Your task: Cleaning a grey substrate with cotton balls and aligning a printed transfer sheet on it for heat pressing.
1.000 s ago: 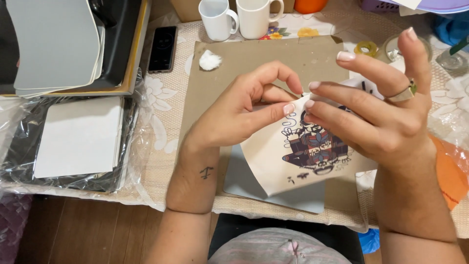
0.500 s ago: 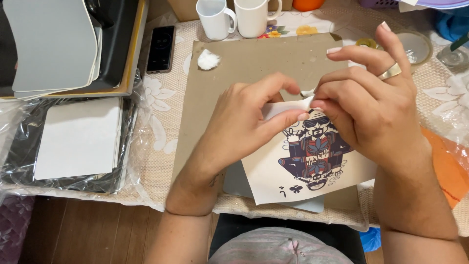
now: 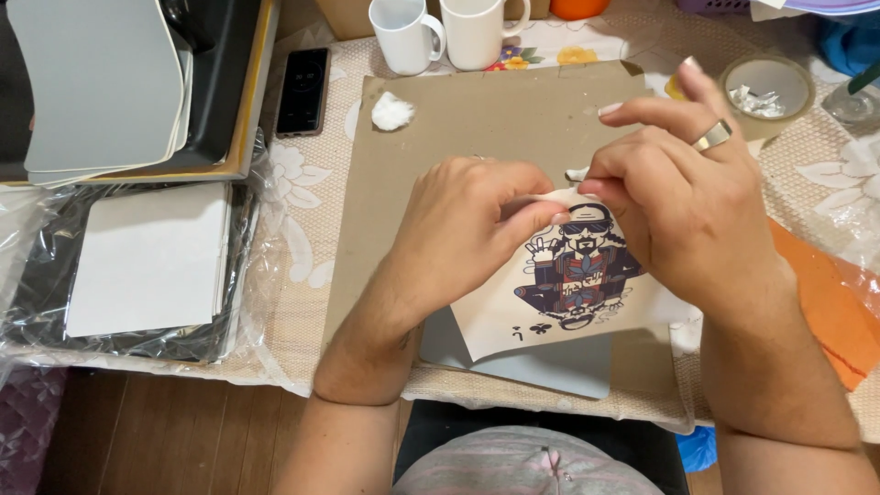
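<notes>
My left hand (image 3: 467, 229) and my right hand (image 3: 683, 197) meet above a brown cardboard sheet (image 3: 477, 115). Both pinch the top edge of a white printed sheet (image 3: 568, 289) that shows a dark cartoon figure with sunglasses. The finger and thumb tips of the two hands nearly touch at that edge, where a thin white layer curls up. A ring sits on my right hand. Under the sheet lies a grey flat panel (image 3: 550, 367), partly hidden.
Two white mugs (image 3: 408, 32) stand at the back. A black phone (image 3: 302, 78) lies left of the cardboard, a white wad (image 3: 392, 112) on it. Grey and white panels in plastic wrap (image 3: 147, 257) fill the left. A tape roll (image 3: 765, 82) and orange sheet (image 3: 825, 302) lie right.
Both hands have drawn closer together and moved up the sheet. My right hand's fingers have curled in from a spread pose to pinch the top edge.
</notes>
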